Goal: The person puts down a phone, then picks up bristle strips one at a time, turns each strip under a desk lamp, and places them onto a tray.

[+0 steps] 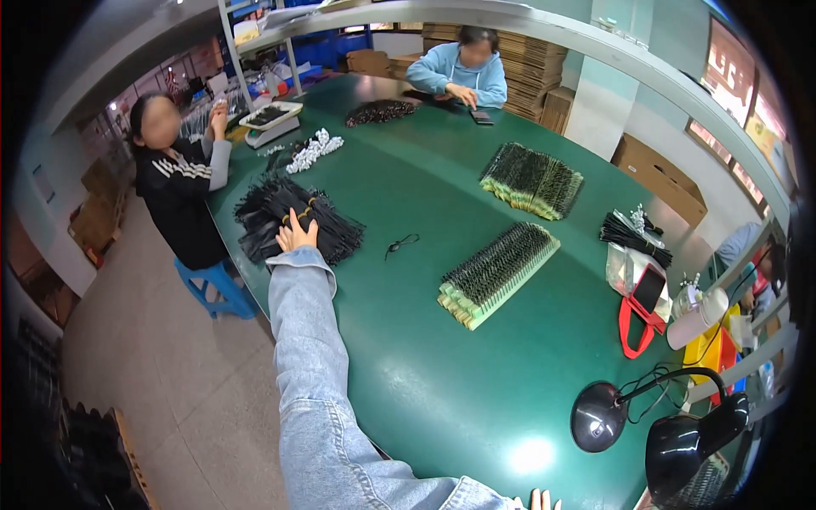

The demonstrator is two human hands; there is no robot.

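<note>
My left hand (pixel 299 235) reaches out to a big heap of black cables (pixel 268 217) on the left side of the table. Its fingers are spread and rest on the heap beside a yellow band (pixel 311 204); I see no grip closed around anything. At the lower edge only the fingertips of my right hand (pixel 541 501) show, apart and flat on the green table (pixel 408 374). A single small looped black cord (pixel 402 246) lies to the right of the heap. Farther right are two neat rows of black parts on pale green strips, a nearer one (pixel 500 276) and a farther one (pixel 533 181).
White parts (pixel 314 151) and a scale with a tray (pixel 272 123) stand beyond the heap. One co-worker (pixel 174 178) sits left, another (pixel 466 72) at the far side by a phone (pixel 482 117). A black desk lamp (pixel 599 416) and red-strapped phone holder (pixel 643 306) stand right.
</note>
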